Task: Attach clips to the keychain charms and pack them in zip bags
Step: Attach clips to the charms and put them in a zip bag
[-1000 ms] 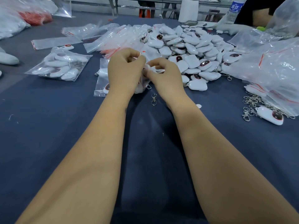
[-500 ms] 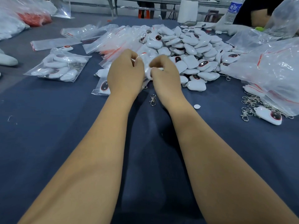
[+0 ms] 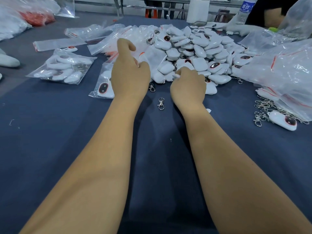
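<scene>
A heap of white keychain charms (image 3: 194,48) with dark red ovals lies at the middle of the blue table (image 3: 50,132). My right hand (image 3: 187,85) is at the heap's near edge, its curled fingers pinching a white charm (image 3: 176,75). My left hand (image 3: 130,73) hovers over clear zip bags (image 3: 118,39) with relaxed fingers and a raised index finger, holding nothing. A bagged charm (image 3: 104,86) lies just left of that wrist. One metal clip (image 3: 161,103) lies between my wrists and another clip (image 3: 152,86) by my left hand.
A bag with several charms (image 3: 62,68) lies at the left. At the right are large plastic bags (image 3: 287,70), a tangle of clips (image 3: 265,108) and a single charm (image 3: 283,121). A water bottle (image 3: 244,10), a paper roll (image 3: 197,10) and another person's arm (image 3: 273,16) are at the back.
My hands, which held a small zip bag together, have separated. The left hand let go and lifted back-left; the right hand dropped to the heap's near edge.
</scene>
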`<state>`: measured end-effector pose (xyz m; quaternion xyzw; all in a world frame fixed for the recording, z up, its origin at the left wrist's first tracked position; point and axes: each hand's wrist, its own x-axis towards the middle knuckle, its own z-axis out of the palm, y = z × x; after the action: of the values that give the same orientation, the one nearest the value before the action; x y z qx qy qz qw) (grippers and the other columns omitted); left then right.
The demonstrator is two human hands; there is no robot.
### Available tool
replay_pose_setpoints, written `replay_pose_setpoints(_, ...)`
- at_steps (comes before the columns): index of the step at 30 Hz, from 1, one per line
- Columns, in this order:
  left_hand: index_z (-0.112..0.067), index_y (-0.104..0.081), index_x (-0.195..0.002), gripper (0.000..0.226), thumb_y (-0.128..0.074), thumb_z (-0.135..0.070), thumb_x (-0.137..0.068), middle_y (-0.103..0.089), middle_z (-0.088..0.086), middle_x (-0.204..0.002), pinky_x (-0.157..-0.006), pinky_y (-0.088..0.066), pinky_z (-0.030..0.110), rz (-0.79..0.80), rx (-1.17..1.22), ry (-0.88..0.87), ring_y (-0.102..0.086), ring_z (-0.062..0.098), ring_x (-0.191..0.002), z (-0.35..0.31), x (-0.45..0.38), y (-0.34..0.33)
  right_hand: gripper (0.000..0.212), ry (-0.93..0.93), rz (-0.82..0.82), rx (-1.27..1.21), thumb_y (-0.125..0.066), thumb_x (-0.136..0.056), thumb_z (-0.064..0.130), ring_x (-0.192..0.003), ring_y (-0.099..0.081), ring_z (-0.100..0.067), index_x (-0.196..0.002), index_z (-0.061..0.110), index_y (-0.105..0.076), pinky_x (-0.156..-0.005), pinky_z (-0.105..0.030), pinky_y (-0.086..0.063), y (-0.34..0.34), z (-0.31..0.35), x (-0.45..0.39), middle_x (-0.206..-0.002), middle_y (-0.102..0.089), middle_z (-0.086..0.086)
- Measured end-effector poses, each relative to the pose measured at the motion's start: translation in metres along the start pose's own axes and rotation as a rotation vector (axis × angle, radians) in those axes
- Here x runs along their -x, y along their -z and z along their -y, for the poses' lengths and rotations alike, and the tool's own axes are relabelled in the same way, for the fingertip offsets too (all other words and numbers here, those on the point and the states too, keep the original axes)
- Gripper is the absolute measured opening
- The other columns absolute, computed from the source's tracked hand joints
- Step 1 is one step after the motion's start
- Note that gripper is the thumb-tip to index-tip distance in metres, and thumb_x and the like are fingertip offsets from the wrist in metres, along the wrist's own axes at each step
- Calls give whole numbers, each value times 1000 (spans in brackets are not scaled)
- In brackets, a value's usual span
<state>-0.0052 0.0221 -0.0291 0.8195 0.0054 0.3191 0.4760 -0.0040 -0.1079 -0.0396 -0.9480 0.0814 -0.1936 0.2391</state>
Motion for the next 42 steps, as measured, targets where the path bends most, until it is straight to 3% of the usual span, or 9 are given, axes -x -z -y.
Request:
replay_pose_setpoints(5,-25,-54,-86,17,-50,-12,-76,-51,-10,-68,-53,-37,14,175,34,-29,-47,0,-56,0,2,-8,21,-224,-24,-894,-43,-96,13,-75,-57,-15,-94,20,-62,-70,-33,-52,6,12,0,-81,-59,5)
replay_pose_setpoints(8,-26,-62,-83,22,-50,-8,-79,-55,-9,-69,-54,-39,17,282,13,-18,-49,3,-54,3,2,-14,18,-289,64,-1186,-45,-98,14,-60,-58,-15,-99,21,-61,-51,-25,-50,7,13,0,-85,-63,-8)
replay_pose_setpoints(12,-26,-67,-92,30,-46,-6,-86,-55,-10,-66,-54,-39,12,345,-16,19,-52,0,-52,5,2,-17,31,-323,112,-1112,-58,-85,6,-55,-52,-10,-116,9,-55,-52,-22,-38,5,12,-1,-98,-70,-15)
replay_pose_setpoints(19,-23,-66,-96,31,-42,-6,-86,-58,-6,-65,-51,-42,23,310,99,87,-52,11,-45,7,-1,-18,16,-166,131,-1123,-73,-79,2,-75,-54,-19,-74,14,-63,-73,-33,-47,3,12,2,-71,-60,-2)
replay_pose_setpoints(23,-25,-65,-94,32,-43,-4,-85,-57,-8,-63,-44,-40,18,270,209,173,-50,5,-42,5,-2,-18,17,-150,167,-1096,-68,-82,6,-72,-51,-16,-73,18,-61,-61,-23,-41,5,14,1,-76,-59,-3)
replay_pose_setpoints(26,-27,-65,-79,25,-47,-12,-87,-59,-11,-68,-64,-46,26,256,239,235,-55,12,-63,2,-3,-17,12,-158,215,-1058,-62,-83,5,-58,-50,-13,-76,13,-57,-49,-19,-38,3,14,0,-74,-57,-7)
replay_pose_setpoints(29,1,-55,-69,26,-45,-20,-80,-53,9,-59,-60,-41,38,284,283,244,-47,25,-57,0,-1,-15,11,-135,256,-950,-58,-83,6,-54,-44,-15,-76,10,-51,-46,-19,-36,3,15,-1,-72,-50,-11)
replay_pose_setpoints(33,9,-49,-74,32,-44,-23,-76,-47,22,-65,-59,-47,53,297,289,235,-43,31,-58,0,-1,-13,28,-95,281,-919,-63,-82,9,-53,-46,-12,-57,17,-52,-46,-17,-38,3,13,0,-58,-55,1)
replay_pose_setpoints(42,2,-54,-71,23,-50,-18,-82,-46,11,-64,-60,-34,35,274,242,229,-40,20,-61,0,0,-14,16,-128,340,-922,-58,-82,5,-52,-45,-14,-68,13,-55,-51,-22,-40,4,13,-2,-60,-56,1)
